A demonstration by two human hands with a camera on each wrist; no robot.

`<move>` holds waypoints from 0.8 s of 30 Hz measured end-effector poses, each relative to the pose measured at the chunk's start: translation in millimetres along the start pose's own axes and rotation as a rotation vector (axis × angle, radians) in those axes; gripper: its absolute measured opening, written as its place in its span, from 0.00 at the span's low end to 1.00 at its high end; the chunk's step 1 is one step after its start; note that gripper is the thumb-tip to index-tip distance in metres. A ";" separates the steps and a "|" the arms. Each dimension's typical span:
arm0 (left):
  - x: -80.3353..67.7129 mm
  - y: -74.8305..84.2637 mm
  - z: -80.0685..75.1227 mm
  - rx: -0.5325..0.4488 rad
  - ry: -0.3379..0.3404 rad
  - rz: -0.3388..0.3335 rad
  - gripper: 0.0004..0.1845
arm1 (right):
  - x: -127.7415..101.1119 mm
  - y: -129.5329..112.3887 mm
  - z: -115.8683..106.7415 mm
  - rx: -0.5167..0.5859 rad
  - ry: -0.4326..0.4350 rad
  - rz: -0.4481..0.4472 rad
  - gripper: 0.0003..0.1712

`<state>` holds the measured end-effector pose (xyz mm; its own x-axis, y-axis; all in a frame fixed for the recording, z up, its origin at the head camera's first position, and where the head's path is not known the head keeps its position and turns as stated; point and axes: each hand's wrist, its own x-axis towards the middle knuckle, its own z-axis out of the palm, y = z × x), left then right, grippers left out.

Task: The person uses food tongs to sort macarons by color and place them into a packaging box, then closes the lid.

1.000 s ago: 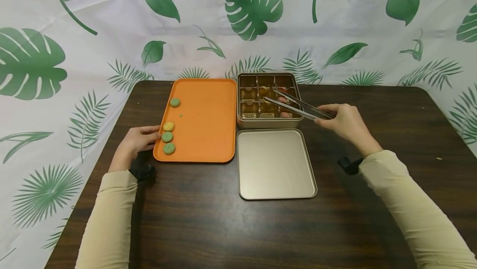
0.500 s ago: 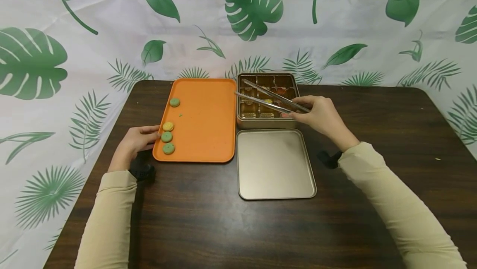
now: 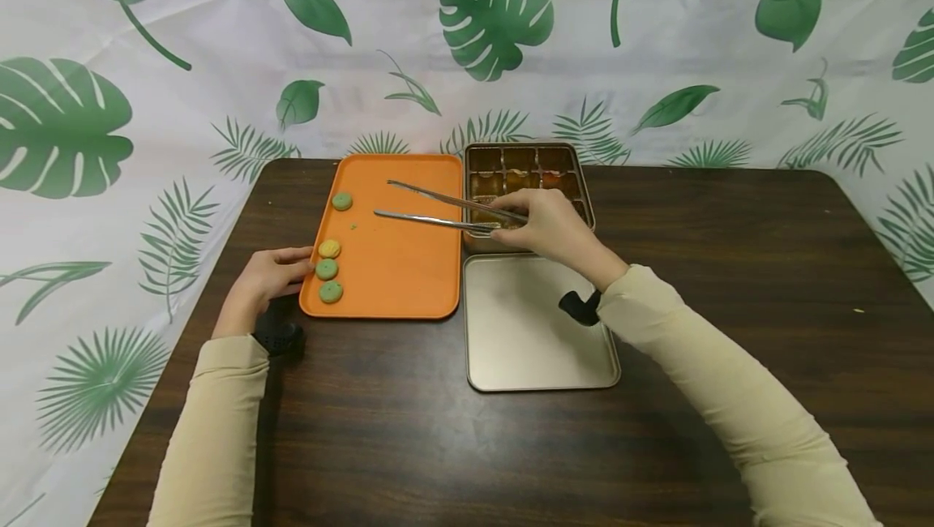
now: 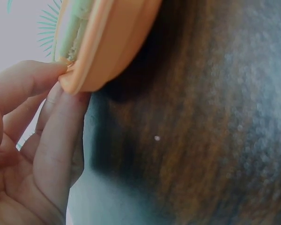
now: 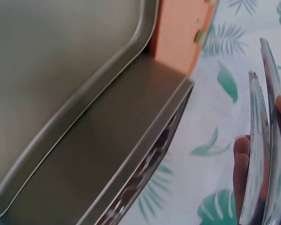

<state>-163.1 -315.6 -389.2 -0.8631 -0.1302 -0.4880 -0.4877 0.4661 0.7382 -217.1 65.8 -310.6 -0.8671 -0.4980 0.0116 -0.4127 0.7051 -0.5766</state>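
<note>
My left hand (image 3: 267, 282) pinches the left rim of the orange tray (image 3: 401, 284), thumb above and fingers below, as the left wrist view shows. Along the tray's left side lie three green round cookies, the nearest green cookie (image 3: 331, 292) at the front corner, and one yellow cookie (image 3: 330, 249). My right hand (image 3: 550, 227) holds metal tongs (image 3: 430, 221), whose arms are spread apart over the tray's middle with nothing between the tips. Under the right hand stands a gold tin (image 3: 589, 201) with a divided brown insert, partly hidden; yellow and red pieces show in some compartments.
A flat gold lid (image 3: 525, 332) lies on the dark wooden table (image 3: 394, 430) in front of the tin. The tin adjoins the tray's right side. A leaf-print cloth (image 3: 409, 40) hangs behind the table. A small green crumb (image 3: 353, 227) is on the tray.
My right hand has carried the tongs left, from above the tin to above the orange tray. The left hand stays at the tray's rim, and the cookies have not moved.
</note>
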 end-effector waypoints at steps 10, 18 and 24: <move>0.9 -0.1 0.4 0.001 0.002 0.001 0.28 | 21.9 -20.7 25.5 0.008 -0.066 -0.048 0.22; 0.1 -2.1 -0.5 -0.001 0.001 0.003 0.28 | 37.2 -32.0 45.4 -0.012 -0.154 -0.051 0.22; 0.4 -1.0 0.4 -0.002 -0.004 0.006 0.28 | 46.2 -37.4 54.0 -0.028 -0.212 -0.035 0.23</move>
<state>-162.8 -315.8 -390.3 -0.8654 -0.1239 -0.4856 -0.4829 0.4653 0.7419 -226.7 -10.9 -332.6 -0.7749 -0.6157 -0.1429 -0.4518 0.6977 -0.5561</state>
